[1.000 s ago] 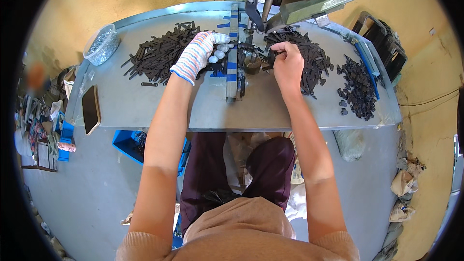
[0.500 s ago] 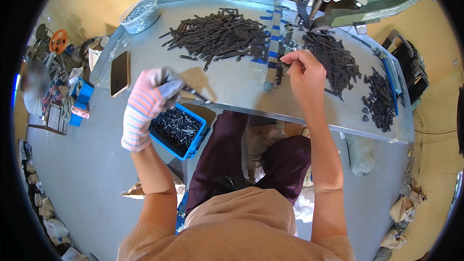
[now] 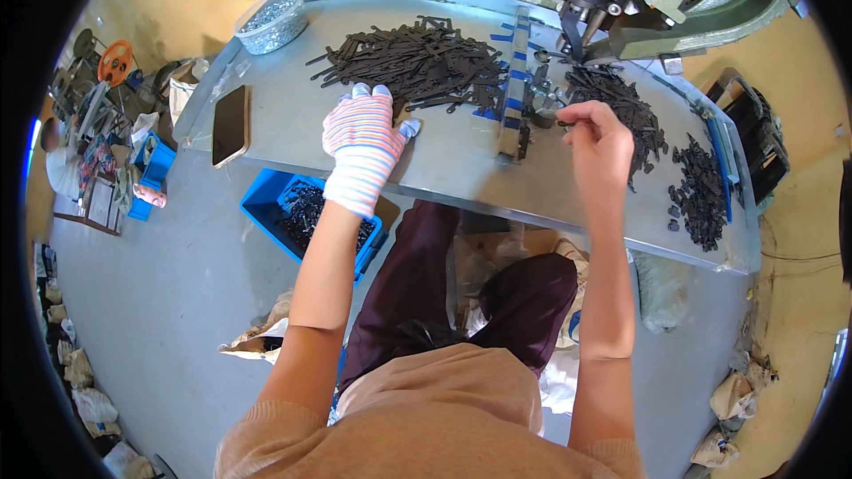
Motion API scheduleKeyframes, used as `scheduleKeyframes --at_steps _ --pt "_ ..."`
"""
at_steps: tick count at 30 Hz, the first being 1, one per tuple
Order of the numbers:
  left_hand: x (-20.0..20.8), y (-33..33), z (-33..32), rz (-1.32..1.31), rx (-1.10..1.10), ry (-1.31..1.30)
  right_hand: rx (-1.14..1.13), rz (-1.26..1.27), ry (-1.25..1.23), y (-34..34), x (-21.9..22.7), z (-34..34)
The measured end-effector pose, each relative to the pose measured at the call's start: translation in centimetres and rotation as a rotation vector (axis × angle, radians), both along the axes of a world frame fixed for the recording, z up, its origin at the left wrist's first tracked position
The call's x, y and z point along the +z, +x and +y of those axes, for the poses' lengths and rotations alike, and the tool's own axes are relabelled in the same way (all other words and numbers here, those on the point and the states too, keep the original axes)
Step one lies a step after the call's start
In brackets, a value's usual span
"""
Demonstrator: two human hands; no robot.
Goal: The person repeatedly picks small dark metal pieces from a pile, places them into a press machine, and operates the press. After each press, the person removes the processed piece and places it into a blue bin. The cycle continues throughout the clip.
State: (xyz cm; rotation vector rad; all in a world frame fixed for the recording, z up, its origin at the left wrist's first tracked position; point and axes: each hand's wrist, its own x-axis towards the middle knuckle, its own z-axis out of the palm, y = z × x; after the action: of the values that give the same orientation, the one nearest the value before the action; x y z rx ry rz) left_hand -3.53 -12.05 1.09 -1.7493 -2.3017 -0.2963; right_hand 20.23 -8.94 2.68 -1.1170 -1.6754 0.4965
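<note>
My left hand [image 3: 366, 137], in a striped knitted glove, lies palm down at the near left edge of a pile of flat black metal strips [image 3: 417, 62]. Its fingers are stretched out and the thumb stands apart. My right hand [image 3: 596, 129] is bare, thumb and forefinger pinched on a small dark piece [image 3: 565, 123]. It hovers beside a small metal fixture [image 3: 543, 99] at the foot of the press [image 3: 590, 4]. Just behind the right hand lies a second heap of black strips [image 3: 612, 93].
A bar wrapped with blue tape [image 3: 513, 89] divides the metal table [image 3: 444, 160]. A clear tub of small shiny parts [image 3: 271, 22] and a phone [image 3: 232, 126] are at the left. Small black pieces [image 3: 699, 195] lie far right. Below the edge stands a blue bin [image 3: 266, 204].
My left hand has moved up and right from above the blue bin to the strip pile, and the dark strip it held is gone. My right hand has shifted slightly right.
</note>
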Motion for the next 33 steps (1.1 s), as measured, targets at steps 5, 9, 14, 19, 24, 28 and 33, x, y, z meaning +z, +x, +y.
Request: scheduleKeyframes --at_steps 5,9,14,19,24,28,33 --pt "-0.6 0.4 2.2 -0.062 0.098 -0.056 -0.165 0.035 -0.094 5.1 0.1 1.5" --pt "-0.9 -0.1 2.9 -0.060 0.123 -0.065 -0.185 -0.259 -0.022 8.3 -1.1 4.8" --pt "-0.7 -0.5 3.1 0.001 0.087 -0.103 -0.217 -0.549 0.041 9.4 -3.3 7.4" --pt "0.0 -1.2 2.8 0.006 0.043 -0.074 -0.091 -0.503 -0.108 9.2 -3.4 8.3" --pt "1.1 -0.4 4.1 -0.272 -0.449 0.150 -0.037 -0.582 0.034 7.2 -4.3 8.7" --pt "1.9 2.6 6.5 -1.008 -0.555 -0.019 -0.067 -0.637 0.140 6.2 -5.3 9.1" --pt "3.5 5.9 10.1 -1.321 -0.568 -0.098 -0.096 -0.654 0.217 6.1 -6.0 9.7"
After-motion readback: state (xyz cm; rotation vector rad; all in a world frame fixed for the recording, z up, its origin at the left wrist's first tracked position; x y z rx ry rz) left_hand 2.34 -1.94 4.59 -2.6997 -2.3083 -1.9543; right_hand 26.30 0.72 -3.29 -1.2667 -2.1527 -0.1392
